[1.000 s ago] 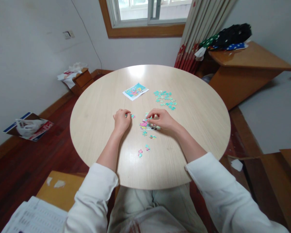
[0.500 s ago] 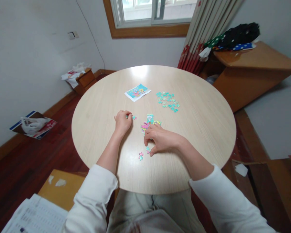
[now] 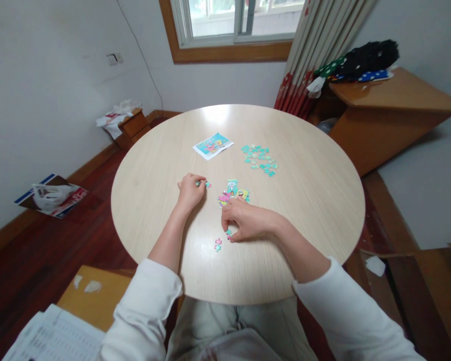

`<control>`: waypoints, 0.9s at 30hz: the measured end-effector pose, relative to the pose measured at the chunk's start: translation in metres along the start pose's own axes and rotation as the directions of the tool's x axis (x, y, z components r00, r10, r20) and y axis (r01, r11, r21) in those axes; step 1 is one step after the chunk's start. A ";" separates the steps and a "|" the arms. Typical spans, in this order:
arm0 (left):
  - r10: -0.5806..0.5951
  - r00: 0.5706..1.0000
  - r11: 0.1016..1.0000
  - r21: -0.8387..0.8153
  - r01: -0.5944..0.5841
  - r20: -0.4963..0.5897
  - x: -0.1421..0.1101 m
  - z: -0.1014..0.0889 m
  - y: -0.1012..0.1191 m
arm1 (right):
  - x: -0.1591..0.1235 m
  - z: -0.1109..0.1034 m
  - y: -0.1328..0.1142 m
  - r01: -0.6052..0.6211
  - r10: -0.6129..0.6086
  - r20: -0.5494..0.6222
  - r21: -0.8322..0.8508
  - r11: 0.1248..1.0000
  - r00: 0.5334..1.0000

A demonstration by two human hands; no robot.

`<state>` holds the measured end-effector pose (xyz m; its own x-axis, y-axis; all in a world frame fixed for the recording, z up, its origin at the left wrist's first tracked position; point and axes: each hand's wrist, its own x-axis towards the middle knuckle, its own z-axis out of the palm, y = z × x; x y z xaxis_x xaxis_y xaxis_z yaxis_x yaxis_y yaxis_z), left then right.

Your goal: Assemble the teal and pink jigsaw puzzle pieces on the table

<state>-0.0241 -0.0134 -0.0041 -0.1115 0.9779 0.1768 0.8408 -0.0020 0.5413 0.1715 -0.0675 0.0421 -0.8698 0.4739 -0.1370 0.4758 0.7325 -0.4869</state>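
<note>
My left hand (image 3: pixel 190 192) rests on the table with its fingers curled, closed around a small dark-looking puzzle piece (image 3: pixel 198 183). Just right of its fingertips lies a teal and pink puzzle piece (image 3: pixel 208 185). My right hand (image 3: pixel 246 218) arches over the table, thumb and fingertips on either side of a teal and pink piece (image 3: pixel 229 233). Beyond its knuckles sits a partly joined puzzle (image 3: pixel 232 187) with pink, yellow and teal cartoon figures, its near part hidden by the hand. Closer to me is another pink and teal piece (image 3: pixel 218 244).
A reference picture (image 3: pixel 213 145) lies farther back on the round table (image 3: pixel 304 200). To its right are several scattered teal puzzle pieces (image 3: pixel 261 159). A wooden cabinet (image 3: pixel 383 95) with cloths on it stands at right. Papers (image 3: pixel 52 336) lie at the lower left.
My right hand has shifted slightly left, its thumb and fingertips closer around the piece. My left hand has stayed almost in place. The view has tilted a little.
</note>
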 end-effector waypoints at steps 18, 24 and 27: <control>0.059 0.998 0.997 -0.044 -0.058 0.021 -0.007 0.006 0.013 | 0.008 0.009 0.009 0.006 0.089 -0.165 0.501 0.865 0.982; 0.082 0.996 0.995 -0.063 -0.079 0.034 -0.010 0.006 0.019 | 0.021 0.005 0.041 0.007 0.383 -0.591 0.549 0.835 0.709; 0.080 0.996 0.995 -0.069 -0.077 0.040 -0.010 0.007 0.020 | 0.032 0.007 0.062 -0.061 0.466 -0.642 0.548 0.834 0.609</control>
<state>-0.0027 -0.0219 -0.0005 -0.0226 0.9822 0.1867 0.8086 -0.0919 0.5812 0.1725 -0.0099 0.0017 -0.2246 0.9437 0.2431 0.3788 0.3144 -0.8705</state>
